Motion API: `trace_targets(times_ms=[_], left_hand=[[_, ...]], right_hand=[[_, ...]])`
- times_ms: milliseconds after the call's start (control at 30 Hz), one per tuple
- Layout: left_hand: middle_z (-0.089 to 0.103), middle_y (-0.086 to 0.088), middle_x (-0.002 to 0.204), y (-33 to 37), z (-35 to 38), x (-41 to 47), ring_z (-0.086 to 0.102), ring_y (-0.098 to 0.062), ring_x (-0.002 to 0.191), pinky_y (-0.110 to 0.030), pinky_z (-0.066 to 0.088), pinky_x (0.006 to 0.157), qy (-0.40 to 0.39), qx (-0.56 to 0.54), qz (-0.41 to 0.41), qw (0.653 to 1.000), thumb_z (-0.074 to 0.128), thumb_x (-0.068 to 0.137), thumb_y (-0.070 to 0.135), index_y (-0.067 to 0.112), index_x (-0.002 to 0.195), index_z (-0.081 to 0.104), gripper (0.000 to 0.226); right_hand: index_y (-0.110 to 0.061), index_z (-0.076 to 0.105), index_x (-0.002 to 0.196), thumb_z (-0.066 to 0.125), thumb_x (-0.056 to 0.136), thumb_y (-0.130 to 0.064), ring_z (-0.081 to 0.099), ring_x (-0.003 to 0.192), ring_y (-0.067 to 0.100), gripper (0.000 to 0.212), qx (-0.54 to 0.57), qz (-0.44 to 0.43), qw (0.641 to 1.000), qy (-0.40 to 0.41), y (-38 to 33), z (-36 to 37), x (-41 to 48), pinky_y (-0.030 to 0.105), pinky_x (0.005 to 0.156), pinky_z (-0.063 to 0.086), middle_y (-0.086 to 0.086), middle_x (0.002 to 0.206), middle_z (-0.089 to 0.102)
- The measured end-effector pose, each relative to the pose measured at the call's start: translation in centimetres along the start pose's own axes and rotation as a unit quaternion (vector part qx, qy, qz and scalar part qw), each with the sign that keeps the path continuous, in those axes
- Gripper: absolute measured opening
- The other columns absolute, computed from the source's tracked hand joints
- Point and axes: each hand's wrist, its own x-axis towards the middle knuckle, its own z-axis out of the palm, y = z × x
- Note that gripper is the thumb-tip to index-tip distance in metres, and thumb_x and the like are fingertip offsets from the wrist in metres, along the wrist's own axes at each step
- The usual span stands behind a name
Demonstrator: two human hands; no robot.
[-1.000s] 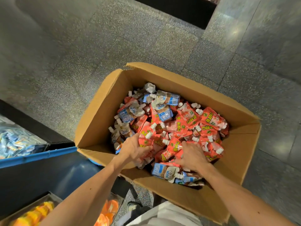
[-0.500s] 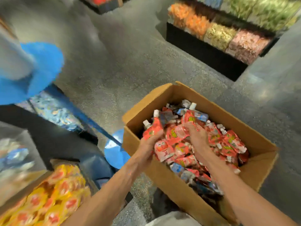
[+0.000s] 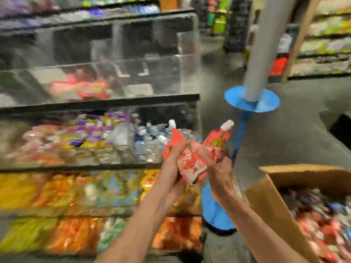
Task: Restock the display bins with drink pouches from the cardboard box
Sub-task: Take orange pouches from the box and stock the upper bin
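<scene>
Since the earlier frame the view has swung away from the cardboard box (image 3: 281, 211), and both hands have come up out of it carrying red drink pouches (image 3: 191, 164). The display bins (image 3: 148, 59), clear-walled and stacked in tiers, fill the picture from eight to twelve o'clock. The box sits at four o'clock, still heaped. A grey post (image 3: 260, 54) on a blue foot stands at one o'clock, just beyond the hands.

Near the centre, the left hand (image 3: 171, 168) curls its fingers round the left side of the bundle. The right hand (image 3: 220, 168) curls round the right side, so the pouches are squeezed between the two. How many there are cannot be told.

The likely goal is the upper bin at ten o'clock, where red packets (image 3: 81, 88) lie. The main risk is the grip: it is a loose clamp on slick pouches. The lowest one hangs out below the palms and could slide free onto the orange packets (image 3: 62, 188) in the bin at eight o'clock. The heavy blur suggests a fast swing, which makes a slip likelier. The two spouts sticking up could also catch the bin's clear front wall if the bundle is not lifted high enough.
</scene>
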Motion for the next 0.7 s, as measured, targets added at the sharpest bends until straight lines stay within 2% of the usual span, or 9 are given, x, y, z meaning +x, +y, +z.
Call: trace_targets(times_ms=[67, 167, 267, 333, 400, 467, 533, 600, 700], left_hand=[[0.071, -0.013, 0.091, 3.7, -2.5, -2.5, 0.069, -0.022, 0.079, -0.035, 0.056, 0.08, 0.028, 0.001, 0.027, 0.999, 0.071, 0.072, 0.036, 0.008, 0.096, 0.066, 0.037], [0.072, -0.012, 0.094, 8.5, -5.7, -6.3, 0.07, -0.023, 0.083, -0.038, 0.055, 0.085, 0.061, 0.028, 0.08, 0.995, 0.07, 0.074, 0.035, 0.009, 0.106, 0.066, 0.041], [0.075, -0.009, 0.089, 12.7, -8.3, -9.2, 0.072, -0.019, 0.075, -0.031, 0.059, 0.072, 0.081, 0.066, 0.1, 0.989, 0.066, 0.074, 0.032, 0.008, 0.103, 0.069, 0.038], [0.075, -0.007, 0.082, 15.5, -10.1, -10.4, 0.071, -0.017, 0.068, -0.028, 0.059, 0.065, 0.096, 0.083, 0.113, 0.986, 0.065, 0.072, 0.032, 0.009, 0.094, 0.072, 0.032], [0.075, -0.007, 0.08, 18.5, -11.6, -11.3, 0.071, -0.017, 0.066, -0.028, 0.059, 0.065, 0.098, 0.101, 0.127, 0.982, 0.065, 0.07, 0.033, 0.012, 0.087, 0.075, 0.029], [0.076, -0.006, 0.082, 21.6, -13.2, -11.4, 0.072, -0.017, 0.068, -0.028, 0.06, 0.066, 0.099, 0.126, 0.139, 0.977, 0.065, 0.07, 0.034, 0.012, 0.092, 0.074, 0.032], [0.076, -0.006, 0.086, 24.6, -14.2, -10.9, 0.073, -0.017, 0.071, -0.029, 0.06, 0.068, 0.091, 0.142, 0.159, 0.973, 0.064, 0.072, 0.032, 0.012, 0.101, 0.07, 0.036], [0.076, -0.005, 0.085, 27.5, -15.3, -9.7, 0.073, -0.016, 0.07, -0.029, 0.06, 0.067, 0.09, 0.154, 0.184, 0.967, 0.064, 0.072, 0.029, 0.011, 0.102, 0.068, 0.036], [0.076, -0.008, 0.088, 31.8, -17.0, -7.2, 0.073, -0.018, 0.072, -0.032, 0.06, 0.073, 0.096, 0.151, 0.22, 0.959, 0.066, 0.072, 0.025, 0.009, 0.103, 0.068, 0.035]], right_hand=[[-0.011, 0.062, 0.091, 0.074, 0.069, -0.048, 0.065, 0.079, 0.023, 0.045, -0.004, -0.01, 0.997, -0.073, -0.7, 4.0, -1.1, 0.039, 0.076, 0.055, 0.007, 0.086, 0.069], [-0.01, 0.063, 0.105, 0.068, 0.084, -0.043, 0.068, 0.08, 0.017, 0.039, 0.018, 0.033, 0.982, -0.183, -1.5, 9.6, -2.3, 0.033, 0.072, 0.056, 0.006, 0.091, 0.071], [-0.019, 0.071, 0.095, 0.074, 0.082, -0.033, 0.067, 0.072, 0.014, 0.019, -0.001, 0.048, 0.954, -0.295, -2.0, 14.6, -2.3, 0.028, 0.063, 0.052, -0.001, 0.081, 0.07], [-0.022, 0.077, 0.088, 0.079, 0.08, -0.028, 0.069, 0.081, 0.022, 0.011, 0.008, 0.071, 0.925, -0.374, -2.3, 17.8, -1.7, 0.037, 0.074, 0.058, 0.005, 0.087, 0.075], [-0.008, 0.072, 0.111, 0.089, 0.067, -0.034, 0.064, 0.105, 0.039, 0.053, 0.009, 0.107, 0.9, -0.423, -2.7, 21.2, -1.2, 0.06, 0.101, 0.046, 0.026, 0.115, 0.068], [0.003, 0.063, 0.122, 0.095, 0.055, -0.038, 0.056, 0.118, 0.047, 0.084, 0.025, 0.118, 0.882, -0.455, -2.9, 24.6, -0.5, 0.063, 0.108, 0.036, 0.032, 0.127, 0.059], [0.005, 0.061, 0.124, 0.095, 0.052, -0.036, 0.061, 0.109, 0.041, 0.089, 0.027, 0.123, 0.868, -0.48, -3.2, 27.9, 0.7, 0.051, 0.1, 0.047, 0.025, 0.119, 0.065], [0.004, 0.062, 0.117, 0.091, 0.054, -0.035, 0.07, 0.085, 0.027, 0.08, 0.031, 0.12, 0.859, -0.497, -3.9, 30.9, 2.0, 0.036, 0.078, 0.057, 0.016, 0.099, 0.072], [-0.002, 0.068, 0.114, 0.081, 0.068, -0.022, 0.07, 0.088, 0.026, 0.052, 0.063, 0.083, 0.867, -0.487, -4.8, 35.0, 3.7, 0.034, 0.076, 0.058, 0.017, 0.105, 0.073]])
